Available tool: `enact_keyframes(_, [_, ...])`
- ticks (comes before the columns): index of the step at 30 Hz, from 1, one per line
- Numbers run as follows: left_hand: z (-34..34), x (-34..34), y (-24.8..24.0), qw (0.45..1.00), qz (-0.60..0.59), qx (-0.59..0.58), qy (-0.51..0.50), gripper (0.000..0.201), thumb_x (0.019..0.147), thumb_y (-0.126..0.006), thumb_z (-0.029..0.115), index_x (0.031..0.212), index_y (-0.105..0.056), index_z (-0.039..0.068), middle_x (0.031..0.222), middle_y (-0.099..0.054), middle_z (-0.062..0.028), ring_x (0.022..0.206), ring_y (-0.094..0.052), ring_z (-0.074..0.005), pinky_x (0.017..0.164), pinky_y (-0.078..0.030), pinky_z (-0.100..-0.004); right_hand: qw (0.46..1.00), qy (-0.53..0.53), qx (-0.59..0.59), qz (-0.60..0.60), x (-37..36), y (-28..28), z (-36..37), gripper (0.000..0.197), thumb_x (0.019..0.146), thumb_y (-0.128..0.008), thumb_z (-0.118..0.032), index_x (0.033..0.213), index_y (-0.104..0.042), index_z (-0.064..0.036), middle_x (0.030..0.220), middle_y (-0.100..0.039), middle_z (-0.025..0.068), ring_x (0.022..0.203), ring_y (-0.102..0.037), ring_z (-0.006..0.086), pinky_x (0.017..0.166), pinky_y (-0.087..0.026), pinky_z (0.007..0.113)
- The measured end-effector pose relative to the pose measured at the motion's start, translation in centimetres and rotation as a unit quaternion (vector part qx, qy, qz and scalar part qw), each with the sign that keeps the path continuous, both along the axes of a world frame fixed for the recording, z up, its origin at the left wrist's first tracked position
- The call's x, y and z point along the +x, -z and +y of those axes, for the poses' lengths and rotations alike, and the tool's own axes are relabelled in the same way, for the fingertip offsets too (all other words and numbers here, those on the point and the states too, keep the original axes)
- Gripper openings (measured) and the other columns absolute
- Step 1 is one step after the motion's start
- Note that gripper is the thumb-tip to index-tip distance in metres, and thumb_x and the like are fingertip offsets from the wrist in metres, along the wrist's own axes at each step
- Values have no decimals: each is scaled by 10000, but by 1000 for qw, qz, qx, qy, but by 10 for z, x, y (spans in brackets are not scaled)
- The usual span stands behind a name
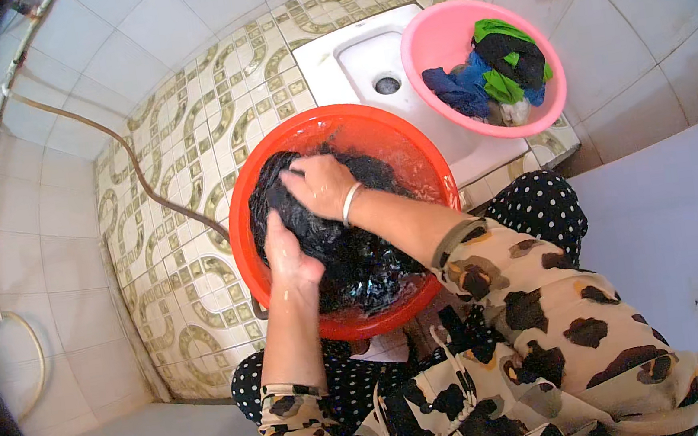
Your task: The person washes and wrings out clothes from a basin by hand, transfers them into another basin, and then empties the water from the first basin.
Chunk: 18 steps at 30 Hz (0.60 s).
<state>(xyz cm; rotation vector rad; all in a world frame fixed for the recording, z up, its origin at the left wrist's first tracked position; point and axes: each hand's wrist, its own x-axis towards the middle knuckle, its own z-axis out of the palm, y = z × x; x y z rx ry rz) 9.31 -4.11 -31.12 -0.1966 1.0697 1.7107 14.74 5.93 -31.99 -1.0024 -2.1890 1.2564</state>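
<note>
Floor: cream tiles with green-brown pattern (pixel 183 142); the wider open part lies left of the red basin, crossed by a thin brown rubber hose (pixel 127 145).
Near edge: knees in black trousers with white dots (pixel 544 207) stand close to the basin rim.
Far edge: a white ceramic squat toilet (pixel 319 47) lies just beyond.
Red basin: round, plastic (pixel 336 113); inside lies wet black cloth (pixel 350 226), with shiny water near it.
Left hand: opened out (pixel 291 256), thumb spread, fingertips at the cloth.
Right hand: bent over the cloth (pixel 323 184), white bangle (pixel 352 204) on wrist; whether it grips, I cannot tell.
Pink basin: round, plastic (pixel 415 66), over the toilet's right side, holding green, blue, black and whitish clothes (pixel 503 87).
</note>
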Motion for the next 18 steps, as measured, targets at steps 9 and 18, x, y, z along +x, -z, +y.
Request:
enact_keyframes(9, [-13, -12, 52, 546, 784, -172, 240, 588, 772, -580, 192, 1305, -345, 111, 1315, -309, -193, 1215, -285, -373, 972, -264, -506, 988, 57, 80, -120, 66, 77, 54, 539, 793, -504, -452, 1242, -435, -162, 1193, -420, 268, 1070, -442, 430, 894, -374, 482])
enact_keyframes(18, [12, 11, 89, 433, 772, -293, 362, 656, 793, -539, 330, 1356, -244, 169, 1404, -116, -192, 1280, -133, -416, 994, -183, -570, 940, -94, 131, -302, 54, 77, 30, 536, 834, -476, -413, 1295, -355, -166, 1232, -389, 216, 1148, -381, 381, 925, -352, 458])
